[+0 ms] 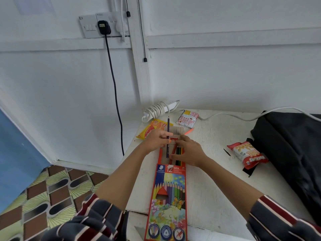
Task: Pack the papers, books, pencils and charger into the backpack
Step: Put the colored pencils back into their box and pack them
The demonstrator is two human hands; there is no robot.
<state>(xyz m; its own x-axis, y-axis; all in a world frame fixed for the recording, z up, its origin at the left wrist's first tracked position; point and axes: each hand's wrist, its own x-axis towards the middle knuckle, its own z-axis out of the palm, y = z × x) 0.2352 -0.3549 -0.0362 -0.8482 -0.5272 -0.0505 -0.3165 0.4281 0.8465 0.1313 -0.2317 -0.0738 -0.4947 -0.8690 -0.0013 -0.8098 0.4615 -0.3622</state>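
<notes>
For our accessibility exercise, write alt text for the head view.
A left hand holds a dark pencil over an open pencil box on a white table; the right hand rests on its pencils. A black backpack lies alongside.

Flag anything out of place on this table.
One orange pencil lies loose on the white table beyond the open red cardboard pencil box; the left hand pinches a dark purple pencil.

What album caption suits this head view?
Left hand pinches a dark pencil above the open pencil box; right hand rests on pencils inside.
</notes>
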